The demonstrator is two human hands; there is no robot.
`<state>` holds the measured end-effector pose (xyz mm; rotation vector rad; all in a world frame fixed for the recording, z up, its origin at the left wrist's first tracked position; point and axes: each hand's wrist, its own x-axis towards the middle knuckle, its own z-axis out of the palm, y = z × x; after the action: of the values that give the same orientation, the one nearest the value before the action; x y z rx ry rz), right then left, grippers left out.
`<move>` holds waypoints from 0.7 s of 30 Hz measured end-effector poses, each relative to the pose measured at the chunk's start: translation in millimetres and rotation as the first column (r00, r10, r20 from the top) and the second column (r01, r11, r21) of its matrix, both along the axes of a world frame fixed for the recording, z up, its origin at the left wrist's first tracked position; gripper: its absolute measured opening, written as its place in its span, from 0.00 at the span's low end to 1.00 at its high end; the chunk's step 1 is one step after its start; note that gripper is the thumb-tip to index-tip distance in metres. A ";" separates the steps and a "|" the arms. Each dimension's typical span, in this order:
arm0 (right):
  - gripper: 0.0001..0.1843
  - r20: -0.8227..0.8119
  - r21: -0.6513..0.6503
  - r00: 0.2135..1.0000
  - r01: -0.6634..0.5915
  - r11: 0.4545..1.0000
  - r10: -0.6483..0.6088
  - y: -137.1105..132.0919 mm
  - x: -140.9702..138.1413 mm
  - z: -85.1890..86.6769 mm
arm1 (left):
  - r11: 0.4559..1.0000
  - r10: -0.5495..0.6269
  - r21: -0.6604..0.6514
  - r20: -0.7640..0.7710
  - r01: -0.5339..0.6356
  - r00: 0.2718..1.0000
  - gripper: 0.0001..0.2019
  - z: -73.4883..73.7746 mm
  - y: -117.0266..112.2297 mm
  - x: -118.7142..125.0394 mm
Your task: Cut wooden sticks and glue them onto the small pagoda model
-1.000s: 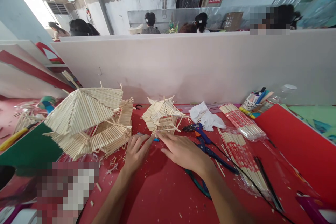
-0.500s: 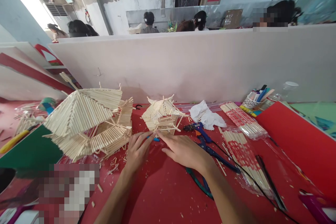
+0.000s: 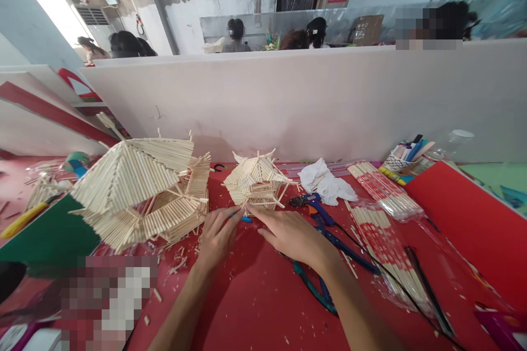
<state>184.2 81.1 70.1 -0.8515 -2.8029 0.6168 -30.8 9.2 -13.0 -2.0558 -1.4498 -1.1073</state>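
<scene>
A small pavilion model (image 3: 257, 175) built of thin wooden sticks stands upright in front of me. My left hand (image 3: 218, 236) reaches its front lower edge with fingers stretched out; the thumb is hidden. From the other side, my right hand (image 3: 290, 233) meets it there, index finger extended and thumb held apart. The fingertips nearly touch each other at the model's edge; whether a small stick lies between them I cannot tell. Just under the fingertips lies a small blue object (image 3: 246, 219). A larger stick pavilion (image 3: 135, 186) stands left of my left hand.
Right of my hands lie a blue glue gun (image 3: 315, 205), blue-handled pliers (image 3: 346, 244), crumpled white tissue (image 3: 325, 181) and packs of chopsticks (image 3: 387, 236). A pen cup (image 3: 397, 159) stands farther back. A white partition (image 3: 304, 104) borders the red table; people sit beyond it.
The view has shifted very slightly. My right thumb has moved a little closer to its index finger; both hands remain at the small pavilion's front edge.
</scene>
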 end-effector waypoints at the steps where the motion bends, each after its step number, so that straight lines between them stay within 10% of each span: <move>1: 0.35 0.003 0.001 1.000 0.002 1.000 -0.002 0.2 0.1 0.1 | 1.000 0.000 0.000 0.002 0.000 1.000 0.21 0.4 0.0 0.0; 21: 0.36 -0.008 0.021 1.000 -0.009 1.000 0.009 3.2 2.5 -4.1 | 1.000 -0.011 0.028 0.052 0.009 0.999 0.09 6.6 1.3 5.1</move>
<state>186.7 84.3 66.1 -0.8316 -2.8027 0.5892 -25.7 10.5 -6.3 -2.0313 -1.4417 -1.1868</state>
